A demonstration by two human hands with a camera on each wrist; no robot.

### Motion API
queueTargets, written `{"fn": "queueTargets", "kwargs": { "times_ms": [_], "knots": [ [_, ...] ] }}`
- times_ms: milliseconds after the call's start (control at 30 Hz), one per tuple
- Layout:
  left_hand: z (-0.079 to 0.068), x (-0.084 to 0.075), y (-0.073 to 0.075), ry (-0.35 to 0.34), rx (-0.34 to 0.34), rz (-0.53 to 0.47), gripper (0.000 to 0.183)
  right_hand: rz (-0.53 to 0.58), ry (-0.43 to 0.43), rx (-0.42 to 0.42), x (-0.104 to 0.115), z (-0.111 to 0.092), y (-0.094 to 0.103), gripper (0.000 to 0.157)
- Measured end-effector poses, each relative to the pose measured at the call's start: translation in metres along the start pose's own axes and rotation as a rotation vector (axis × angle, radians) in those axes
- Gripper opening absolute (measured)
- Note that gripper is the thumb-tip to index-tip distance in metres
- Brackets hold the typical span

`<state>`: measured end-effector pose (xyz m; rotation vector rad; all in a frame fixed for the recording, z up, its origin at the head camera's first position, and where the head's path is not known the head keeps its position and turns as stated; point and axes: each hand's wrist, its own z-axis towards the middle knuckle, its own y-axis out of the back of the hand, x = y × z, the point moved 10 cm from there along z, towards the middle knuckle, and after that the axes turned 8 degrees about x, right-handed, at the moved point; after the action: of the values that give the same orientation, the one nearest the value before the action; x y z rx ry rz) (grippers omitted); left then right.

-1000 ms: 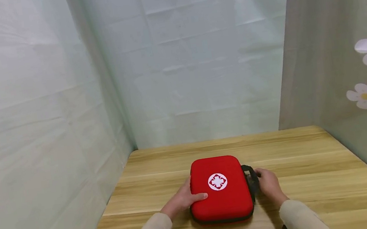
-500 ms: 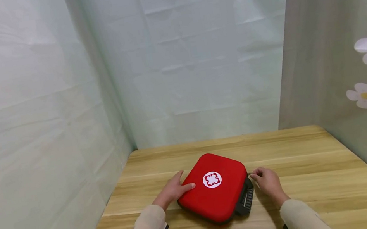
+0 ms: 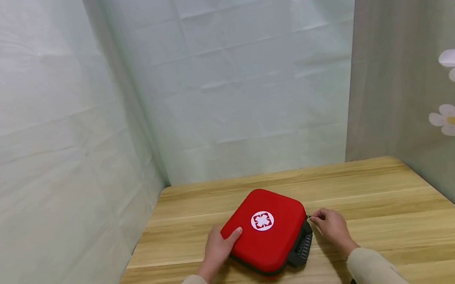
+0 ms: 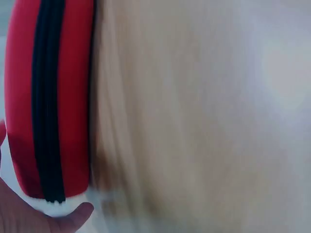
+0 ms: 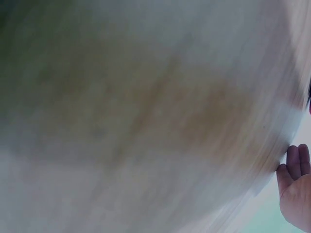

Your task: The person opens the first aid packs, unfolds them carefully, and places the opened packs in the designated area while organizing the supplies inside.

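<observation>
A red first-aid case point(image 3: 250, 243) with a white cross emblem lies flat on the wooden table, turned at an angle. Its black zipper band point(image 4: 47, 97) runs round the side and looks closed in the left wrist view. My left hand point(image 3: 217, 250) grips the left corner, thumb on the lid, other fingers along the side and partly hidden. At the right corner my right hand point(image 3: 331, 228) pinches a small zipper pull point(image 3: 309, 217) between thumb and fingertips. The black carry handle point(image 3: 302, 250) sticks out at the lower right, just below that hand.
The wooden tabletop point(image 3: 395, 215) extends round the case on all sides. Pale cloth curtains point(image 3: 246, 86) hang behind the table and at its left; a flowered curtain point(image 3: 412, 87) hangs at the right.
The case has turned clockwise, bringing its handle from the right side to the lower right. My left hand has shifted along its edge to the left corner; my right hand stays nearly in place.
</observation>
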<state>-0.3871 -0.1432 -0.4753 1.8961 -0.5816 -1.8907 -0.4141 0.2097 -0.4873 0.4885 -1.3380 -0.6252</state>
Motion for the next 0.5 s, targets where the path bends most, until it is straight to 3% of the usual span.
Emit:
{"fn": "queueTargets", "kwargs": {
  "times_ms": [133, 300, 500],
  "knots": [
    [-0.011, -0.001, -0.007, 0.03, -0.05, -0.045, 0.073, 0.0, 0.008, -0.008, 0.0, 0.002, 0.002, 0.008],
    [-0.013, -0.002, -0.017, 0.054, -0.068, -0.031, 0.08, 0.002, -0.007, -0.007, -0.006, 0.003, 0.003, 0.008],
    [0.003, -0.001, -0.023, 0.015, 0.055, -0.034, 0.075, 0.02, -0.02, -0.005, -0.01, 0.003, 0.004, 0.008]
  ]
}}
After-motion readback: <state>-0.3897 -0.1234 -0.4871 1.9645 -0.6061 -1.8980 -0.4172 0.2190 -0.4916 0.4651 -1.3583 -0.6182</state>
